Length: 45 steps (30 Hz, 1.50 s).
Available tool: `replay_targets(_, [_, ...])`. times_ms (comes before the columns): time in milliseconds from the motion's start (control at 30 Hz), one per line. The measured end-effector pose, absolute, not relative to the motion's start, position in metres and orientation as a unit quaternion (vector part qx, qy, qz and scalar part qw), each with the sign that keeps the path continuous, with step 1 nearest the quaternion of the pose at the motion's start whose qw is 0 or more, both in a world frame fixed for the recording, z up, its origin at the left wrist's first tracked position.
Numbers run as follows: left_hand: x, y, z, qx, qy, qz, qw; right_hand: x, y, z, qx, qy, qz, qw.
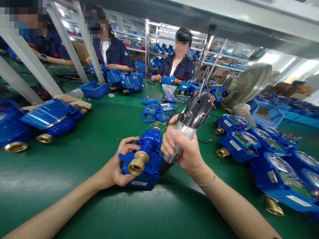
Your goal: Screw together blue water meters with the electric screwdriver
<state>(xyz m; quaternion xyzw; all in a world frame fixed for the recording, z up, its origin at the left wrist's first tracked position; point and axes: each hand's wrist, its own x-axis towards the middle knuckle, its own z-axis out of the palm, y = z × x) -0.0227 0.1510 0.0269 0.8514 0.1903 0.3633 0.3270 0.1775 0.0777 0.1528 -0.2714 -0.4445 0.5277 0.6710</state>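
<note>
A blue water meter [151, 142] with a brass threaded end [139, 162] sits on the green table in front of me, its pipe body on top and a white label low on its near side. My left hand [122, 162] grips the meter from the left, fingers over its far side and thumb near the brass end. In my right hand [183, 142] is a black and silver electric screwdriver [193, 114], tilted with its tip down at the right corner of the meter's casing. The exact spot under the tip is hidden.
Blue covers [156, 111] and small loose screws [163, 125] lie beyond the meter. Open meters [240, 144] crowd the right, near a fan [254, 83]. More meters [51, 114] lie left. Co-workers [174, 66] sit opposite. A metal beam [249, 23] runs overhead.
</note>
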Motion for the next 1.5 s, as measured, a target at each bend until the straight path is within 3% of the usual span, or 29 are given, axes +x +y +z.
replay_targets(933, [-0.021,0.153,0.022,0.836,0.178,0.378,0.355,0.184,0.076,0.149,-0.244,-0.461,0.558,0.645])
replay_targets(1233, [-0.015,0.147,0.03,0.802,0.2,0.376,0.418,0.183,0.081,0.156,-0.253,-0.484,0.58,0.604])
replay_targets(1500, [-0.013,0.152,0.031,0.779,0.185,0.38,0.463,0.182,0.065,0.154,-0.325,-0.394,0.564,0.649])
